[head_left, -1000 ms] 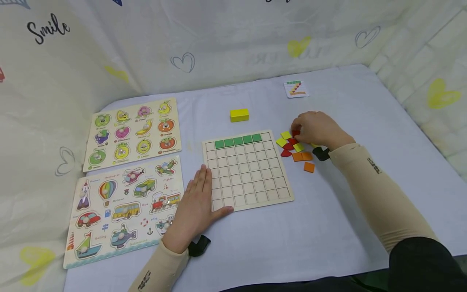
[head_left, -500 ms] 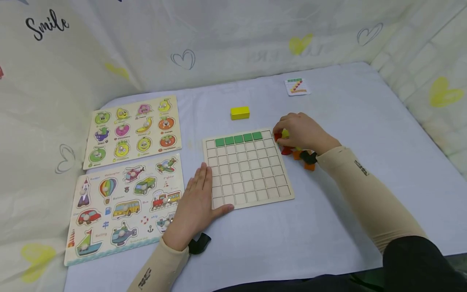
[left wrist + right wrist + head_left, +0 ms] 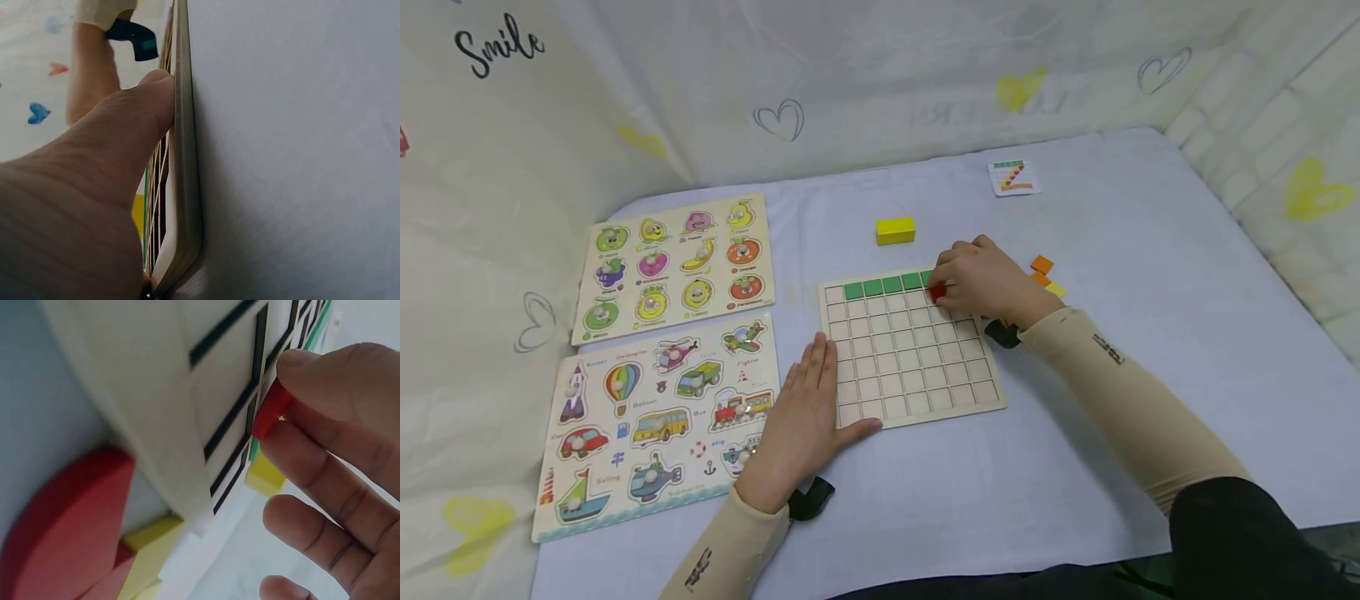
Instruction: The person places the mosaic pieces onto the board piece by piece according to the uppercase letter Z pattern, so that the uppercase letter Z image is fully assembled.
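A wooden grid board (image 3: 917, 354) lies mid-table, with a row of green square tiles (image 3: 882, 286) in its top row. My left hand (image 3: 797, 425) rests flat along the board's left edge, its thumb (image 3: 150, 94) on the near edge in the left wrist view. Over the upper right of the board, my right hand (image 3: 988, 279) pinches a red tile (image 3: 273, 407) between thumb and fingers, close over the cells just past the green row. Beside the board lie another red piece (image 3: 75, 519) with a curved edge and a yellow tile (image 3: 150, 553), partly hidden by the right hand in the head view.
Orange tiles (image 3: 1041, 264) lie right of the board. A yellow block (image 3: 895, 232) and a small pattern card (image 3: 1013, 178) stand farther back. At left are a fruit puzzle board (image 3: 673, 271) and a vehicle puzzle board (image 3: 658, 429). Printed cloth hangs behind the table.
My right hand has carried the red tile leftward from the loose tile pile to over the board's upper right. My left hand stays in place on the board's edge.
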`<state>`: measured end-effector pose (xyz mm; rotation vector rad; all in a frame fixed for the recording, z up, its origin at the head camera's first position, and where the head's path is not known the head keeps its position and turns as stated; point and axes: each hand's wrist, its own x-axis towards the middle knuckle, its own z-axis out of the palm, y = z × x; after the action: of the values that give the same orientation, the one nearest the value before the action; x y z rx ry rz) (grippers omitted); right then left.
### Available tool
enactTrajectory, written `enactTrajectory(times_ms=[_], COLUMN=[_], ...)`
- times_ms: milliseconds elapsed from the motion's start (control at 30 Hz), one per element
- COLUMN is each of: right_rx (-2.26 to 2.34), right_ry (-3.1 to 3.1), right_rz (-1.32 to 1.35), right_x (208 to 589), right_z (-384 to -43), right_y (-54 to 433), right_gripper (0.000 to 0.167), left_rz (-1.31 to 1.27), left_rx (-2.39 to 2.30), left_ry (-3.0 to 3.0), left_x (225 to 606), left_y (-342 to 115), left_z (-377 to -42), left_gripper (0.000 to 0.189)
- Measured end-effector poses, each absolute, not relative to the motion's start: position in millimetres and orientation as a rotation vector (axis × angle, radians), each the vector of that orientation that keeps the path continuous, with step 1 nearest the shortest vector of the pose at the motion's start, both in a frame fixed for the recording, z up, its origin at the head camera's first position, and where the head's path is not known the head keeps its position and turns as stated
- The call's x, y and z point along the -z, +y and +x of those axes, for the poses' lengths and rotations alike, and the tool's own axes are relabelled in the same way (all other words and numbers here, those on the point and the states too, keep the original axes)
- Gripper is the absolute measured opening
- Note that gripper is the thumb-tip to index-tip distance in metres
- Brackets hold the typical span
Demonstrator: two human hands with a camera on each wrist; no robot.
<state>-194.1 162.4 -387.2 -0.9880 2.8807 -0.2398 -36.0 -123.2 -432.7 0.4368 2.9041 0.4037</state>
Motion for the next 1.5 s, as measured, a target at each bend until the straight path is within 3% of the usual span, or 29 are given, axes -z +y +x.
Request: enactTrajectory(times_ms=[633, 1033, 1500], right_rx=[0.222, 0.245, 0.242], right_ry=[2.880, 2.879, 2.925], right_rz=[-1.023, -0.776, -0.742], right_x=[386.7, 381.9, 390.8], right_z=[-195.2, -198.1, -209.2], right_y=[160.7, 199.6, 225.4], right_gripper=[0.020, 0.024, 0.026], left_rz=[0.411, 0.421, 0.417], left_rx=[-0.399, -0.415, -0.415], left_ry=[2.892, 2.899, 2.897], left_x=[432.2, 432.8, 432.4], left_y=[-124.3, -123.6, -123.0], left_z=[-37.0, -37.1, -37.5], left_gripper=[0.125, 0.125, 0.125])
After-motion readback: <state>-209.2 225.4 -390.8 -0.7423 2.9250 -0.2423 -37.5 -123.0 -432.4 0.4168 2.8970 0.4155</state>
